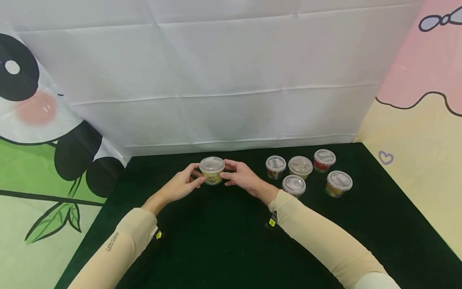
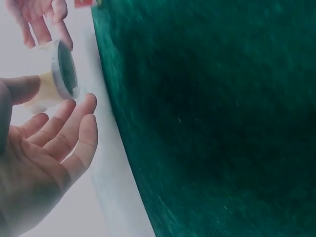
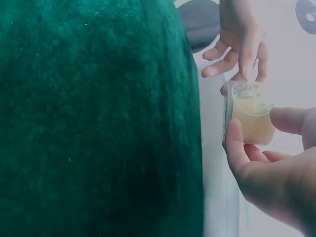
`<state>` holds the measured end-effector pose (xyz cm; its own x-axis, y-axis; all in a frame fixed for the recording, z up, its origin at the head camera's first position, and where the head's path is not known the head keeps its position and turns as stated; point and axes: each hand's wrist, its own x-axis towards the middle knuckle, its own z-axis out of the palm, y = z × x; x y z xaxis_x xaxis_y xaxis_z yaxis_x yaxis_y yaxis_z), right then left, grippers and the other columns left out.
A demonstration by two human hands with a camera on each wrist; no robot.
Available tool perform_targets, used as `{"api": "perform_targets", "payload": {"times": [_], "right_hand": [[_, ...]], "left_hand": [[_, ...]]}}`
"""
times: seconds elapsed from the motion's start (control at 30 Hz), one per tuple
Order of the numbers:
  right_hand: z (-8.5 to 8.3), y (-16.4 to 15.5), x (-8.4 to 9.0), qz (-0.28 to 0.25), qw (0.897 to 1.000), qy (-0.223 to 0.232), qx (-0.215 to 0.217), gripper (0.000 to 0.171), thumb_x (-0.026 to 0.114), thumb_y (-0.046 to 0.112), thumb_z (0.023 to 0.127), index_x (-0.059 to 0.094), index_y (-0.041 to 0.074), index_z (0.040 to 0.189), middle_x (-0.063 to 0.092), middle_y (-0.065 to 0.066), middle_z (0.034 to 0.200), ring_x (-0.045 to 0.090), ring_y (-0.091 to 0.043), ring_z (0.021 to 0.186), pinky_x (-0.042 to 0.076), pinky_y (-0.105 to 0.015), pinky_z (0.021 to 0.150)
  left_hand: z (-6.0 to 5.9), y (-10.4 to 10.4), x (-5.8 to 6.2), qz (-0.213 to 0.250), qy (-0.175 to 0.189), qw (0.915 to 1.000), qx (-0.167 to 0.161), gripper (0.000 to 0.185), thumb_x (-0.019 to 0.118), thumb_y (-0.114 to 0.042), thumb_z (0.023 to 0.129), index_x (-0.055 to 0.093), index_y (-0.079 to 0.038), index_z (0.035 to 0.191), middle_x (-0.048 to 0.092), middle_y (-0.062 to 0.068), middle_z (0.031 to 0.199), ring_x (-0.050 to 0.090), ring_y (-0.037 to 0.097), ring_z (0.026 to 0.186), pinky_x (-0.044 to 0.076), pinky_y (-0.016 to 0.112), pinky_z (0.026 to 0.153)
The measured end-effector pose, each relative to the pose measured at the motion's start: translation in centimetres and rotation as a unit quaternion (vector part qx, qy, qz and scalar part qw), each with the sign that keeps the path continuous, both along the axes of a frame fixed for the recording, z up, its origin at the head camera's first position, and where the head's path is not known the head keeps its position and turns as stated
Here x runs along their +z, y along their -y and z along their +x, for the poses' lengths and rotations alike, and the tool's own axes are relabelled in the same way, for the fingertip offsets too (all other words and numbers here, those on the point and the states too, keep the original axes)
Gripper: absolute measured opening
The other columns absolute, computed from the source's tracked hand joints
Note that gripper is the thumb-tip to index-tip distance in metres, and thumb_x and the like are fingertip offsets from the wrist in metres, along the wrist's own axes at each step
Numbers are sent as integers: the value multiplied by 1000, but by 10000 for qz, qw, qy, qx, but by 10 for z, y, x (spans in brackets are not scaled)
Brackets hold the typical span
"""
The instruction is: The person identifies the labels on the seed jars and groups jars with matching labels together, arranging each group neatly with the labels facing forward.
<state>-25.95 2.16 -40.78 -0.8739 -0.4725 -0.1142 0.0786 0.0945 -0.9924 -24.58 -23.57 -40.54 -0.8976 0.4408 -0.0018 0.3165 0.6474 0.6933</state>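
Clear plastic tub (image 1: 211,170) with a pale lid and yellowish contents, centre of the frame near the far edge of the dark green cloth (image 1: 223,241). Left hand (image 1: 180,185) at its left side, thumb and fingertips touching the wall, remaining fingers loosely spread. Right hand (image 1: 241,176) at its right side, thumb and fingers curled against the tub. Both hands hold it between them. Five similar lidded tubs (image 1: 301,166) clustered at centre right, well apart from the hands. White sheet (image 1: 231,80) behind. Beige sleeves on both forearms.
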Motion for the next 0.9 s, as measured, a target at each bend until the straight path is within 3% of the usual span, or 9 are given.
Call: {"api": "perform_targets", "payload": {"times": [0.17,0.37,0.67,0.9], "right_hand": [[-6,15,-6,-23,9999,69,-73,57,57,13,105,35,8,157,46,-15,150,52,-30,131,55,-36,93],[-14,32,-11,51,9999,105,-120,57,56,12,105,33,6,158,44,-16,151,51,-29,131,55,-34,93],[-13,58,-14,-163,9994,285,87,62,56,12,105,27,7,160,40,-14,157,51,-28,133,54,-38,96],[-19,66,-19,-285,9982,509,129,61,55,11,105,28,7,160,39,-13,158,50,-29,135,52,-43,98]], "left_hand": [[-6,7,-5,-42,-1,9999,110,53,54,-23,107,32,-3,151,61,20,125,68,26,99,56,47,86],[-12,17,-15,-59,-16,9995,306,52,55,-25,107,34,-3,150,60,21,125,69,25,97,56,45,84],[-10,38,-26,-146,18,9966,810,52,55,-22,106,34,-3,150,58,22,126,68,27,97,54,45,82],[-11,44,-30,-123,135,9961,863,54,53,-22,107,32,-1,151,56,23,127,68,28,98,54,42,80]]}}
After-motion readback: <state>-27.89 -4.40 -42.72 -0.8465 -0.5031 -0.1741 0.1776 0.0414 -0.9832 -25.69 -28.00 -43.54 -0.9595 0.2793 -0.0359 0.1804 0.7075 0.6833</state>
